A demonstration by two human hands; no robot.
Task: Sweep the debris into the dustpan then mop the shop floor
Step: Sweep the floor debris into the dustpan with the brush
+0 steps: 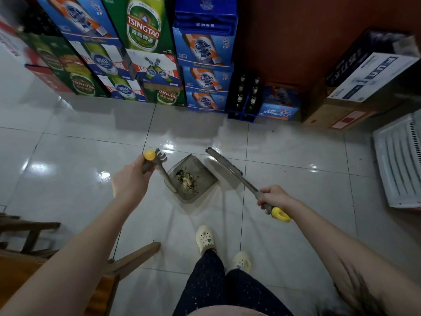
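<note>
Grey translucent plastic, long-handled dustpan (201,190) sits on the glossy white tiled floor (68,156), at twelve o'clock from your cream perforated clogs (205,239) in the head view. Your left hand (131,179), at nine o'clock from the pan, has its fingers curled round the grey handle just under its round yellow end cap (150,155). A small heap of pale and brown debris (186,181) already lies inside the pan.

Your right hand (273,198), at four o'clock from the pan, wraps its fingers round the grey broom handle just above its yellow loop. The long dark broom head (224,160) lies just beside the pan's edge at one o'clock. Whether its bristles touch the tile, I cannot tell.

That edge looks like the open lip, so press it flat to the tile and lean the handle back a little, so the heap does not slide out. Draw the broom in short, low strokes toward the lip. Before you mop, check the tiles at twelve o'clock along the stacked printed beer cartons (205,53).
</note>
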